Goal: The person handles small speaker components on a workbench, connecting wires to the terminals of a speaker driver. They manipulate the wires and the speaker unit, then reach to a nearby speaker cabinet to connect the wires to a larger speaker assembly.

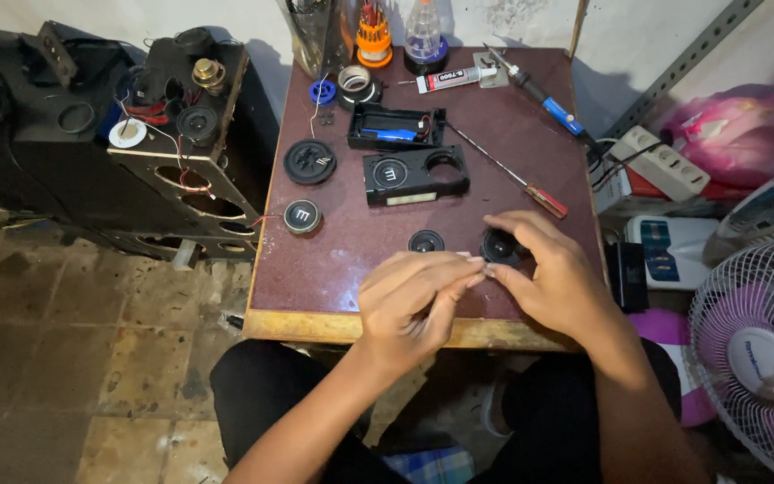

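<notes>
The grip of the right hand [553, 282] was closed around a small round black speaker driver [501, 246], which stood on the near part of the dark red tabletop [342, 255], the fingers curled over its far rim. The left hand [409, 300] met it from the side, fingertips pinched together at the edge of the driver; whether something tiny was held between them, I could not tell.

To do this step well, I think the right hand should keep the driver pressed flat so it cannot turn, while the left works only with light fingertips, because the cone and thin wires of such a part are probably easy to damage.

A second small driver [425, 240] lay just beside, to the left. Farther back lay the black speaker housing [415, 177] with two round openings, an open case half [396, 125] and a red-handled screwdriver [512, 175], all apart from the hands. A pink fan [759, 350] stood to the right of the tabletop.
</notes>
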